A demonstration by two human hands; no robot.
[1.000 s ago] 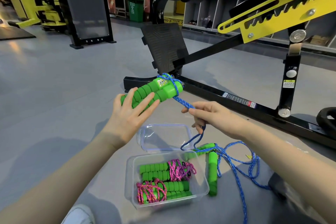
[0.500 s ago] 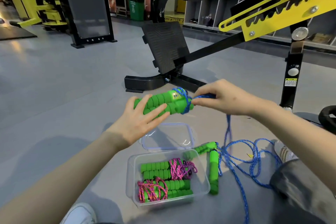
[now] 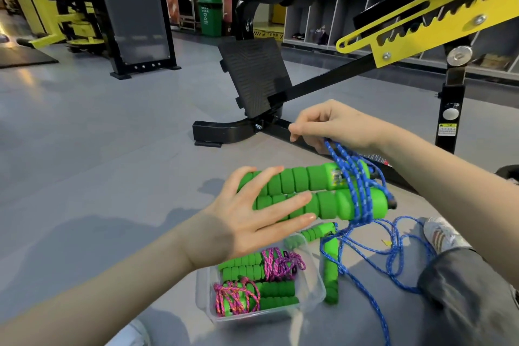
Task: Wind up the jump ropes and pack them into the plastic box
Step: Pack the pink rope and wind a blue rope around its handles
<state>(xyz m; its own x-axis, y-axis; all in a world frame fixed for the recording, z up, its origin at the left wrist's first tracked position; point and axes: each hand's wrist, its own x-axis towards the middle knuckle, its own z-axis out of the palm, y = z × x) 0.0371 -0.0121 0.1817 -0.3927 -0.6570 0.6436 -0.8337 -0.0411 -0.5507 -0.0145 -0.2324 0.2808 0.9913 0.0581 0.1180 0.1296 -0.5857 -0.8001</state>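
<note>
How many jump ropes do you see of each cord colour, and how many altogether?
Pink ropes, wound, in the plastic box: 2
Blue ropes, outside the box: 2
Total: 4

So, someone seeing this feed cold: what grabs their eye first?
The pair of bright green foam handles at centre, gripped side by side in the left hand, while the right hand pinches blue braided rope wrapped round their ends. Below them, a clear plastic box holds two wound jump ropes with pink cord.
</note>
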